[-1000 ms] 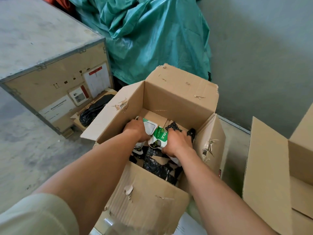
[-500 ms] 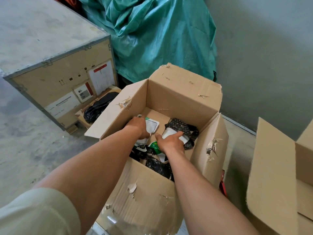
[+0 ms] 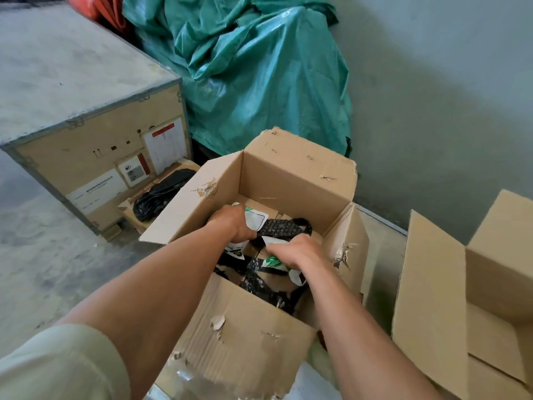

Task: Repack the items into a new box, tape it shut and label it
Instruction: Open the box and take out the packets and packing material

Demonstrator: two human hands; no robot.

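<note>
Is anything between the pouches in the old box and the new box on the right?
Yes: the right flap of the old box and the raised left flap of the new box stand between; the pouches must go over both.

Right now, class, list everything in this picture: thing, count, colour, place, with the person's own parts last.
torn box: 1, brown, centre, flaps open
pouches: at least 2, white and green, inside the torn box
bubble-wrap packets: several, black, inside the torn box
new box: 1, brown, right, open
crate: 1, tan with grey edging, left
bag: 1, black, in a small carton beside the crate
tarpaulin: 1, green, back
left hand: 1, in the torn box, grips a pouch
right hand: 1, in the torn box, grips a pouch
</note>
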